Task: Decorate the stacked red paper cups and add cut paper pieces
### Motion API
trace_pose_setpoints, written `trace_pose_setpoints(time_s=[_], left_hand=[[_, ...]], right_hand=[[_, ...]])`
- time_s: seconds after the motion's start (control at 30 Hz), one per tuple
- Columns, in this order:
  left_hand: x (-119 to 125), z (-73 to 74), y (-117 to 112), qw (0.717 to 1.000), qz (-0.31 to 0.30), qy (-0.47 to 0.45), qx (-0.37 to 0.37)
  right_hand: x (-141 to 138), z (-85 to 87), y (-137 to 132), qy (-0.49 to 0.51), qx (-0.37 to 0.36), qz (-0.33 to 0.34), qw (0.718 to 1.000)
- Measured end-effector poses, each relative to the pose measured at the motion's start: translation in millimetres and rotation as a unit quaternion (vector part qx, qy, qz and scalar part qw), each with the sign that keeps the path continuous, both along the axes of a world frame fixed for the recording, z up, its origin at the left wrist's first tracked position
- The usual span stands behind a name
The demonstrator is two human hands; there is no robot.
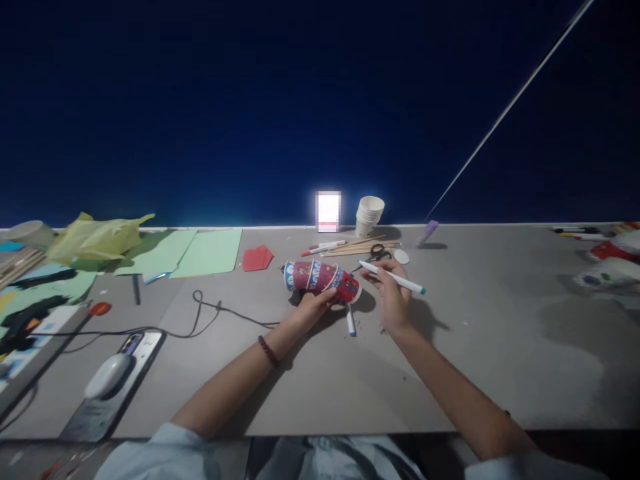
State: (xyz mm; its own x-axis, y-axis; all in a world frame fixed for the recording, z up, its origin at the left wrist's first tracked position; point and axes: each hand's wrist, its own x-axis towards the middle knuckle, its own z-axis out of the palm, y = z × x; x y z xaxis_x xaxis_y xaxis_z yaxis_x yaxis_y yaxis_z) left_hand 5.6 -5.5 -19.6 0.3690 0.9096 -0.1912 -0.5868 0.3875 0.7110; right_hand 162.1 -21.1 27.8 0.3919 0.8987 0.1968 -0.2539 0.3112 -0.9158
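"Noticed what by way of clothing?"

"Wore a pale blue-grey left sleeve (160,457) and a matching right sleeve (517,467), both loose and plain, with soft-looking fabric."

"Spotted anything else?"

"Wore a bracelet (269,351) of small, round, dark reddish-brown beads, strung in a single row around the left forearm (225,392). Had a bare left hand (314,307) and a bare right hand (395,300)."

"Made out the middle?"

"Saw pale cloth (323,457) in a similar tone, crossed by dark streaks. Couldn't tell folds from pattern; looked too dim and blurred."
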Motion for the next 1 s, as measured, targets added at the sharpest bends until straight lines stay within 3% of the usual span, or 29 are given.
trace_pose_setpoints(time_s=[0.1, 0.2, 0.4, 0.6, 0.77, 1.0], left_hand=[[2.1, -3.4, -0.4, 1.0, 0.003, 0.019, -0.01], [5.7, -5.7, -0.7, 0.998, 0.066, 0.006, -0.013], [7.8, -11.7, -3.7, 0.99, 0.138, -0.017, -0.011], [-2.1, -8.7, -4.1, 0.996, 0.076, -0.037, -0.043], [-9.4, -2.6, -6.9, 0.995, 0.027, -0.045, -0.086], [-11.6, 7.0, -8.3, 0.983, 0.053, -0.075, -0.161]], right_hand=[[0.2, -0.4, -8.4, 0.024, -0.026, -0.048, 0.998], [-3.2, -2.8, -11.3, 0.058, -0.041, -0.076, 0.995], [-12.0, -12.8, -10.1, 0.101, -0.027, -0.034, 0.994], [-10.9, -23.9, -14.1, 0.147, -0.051, 0.036, 0.987], [-14.1, -22.7, -15.6, 0.177, -0.053, 0.052, 0.981], [-21.3, -14.2, -29.9, 0.175, -0.064, 0.072, 0.98]])
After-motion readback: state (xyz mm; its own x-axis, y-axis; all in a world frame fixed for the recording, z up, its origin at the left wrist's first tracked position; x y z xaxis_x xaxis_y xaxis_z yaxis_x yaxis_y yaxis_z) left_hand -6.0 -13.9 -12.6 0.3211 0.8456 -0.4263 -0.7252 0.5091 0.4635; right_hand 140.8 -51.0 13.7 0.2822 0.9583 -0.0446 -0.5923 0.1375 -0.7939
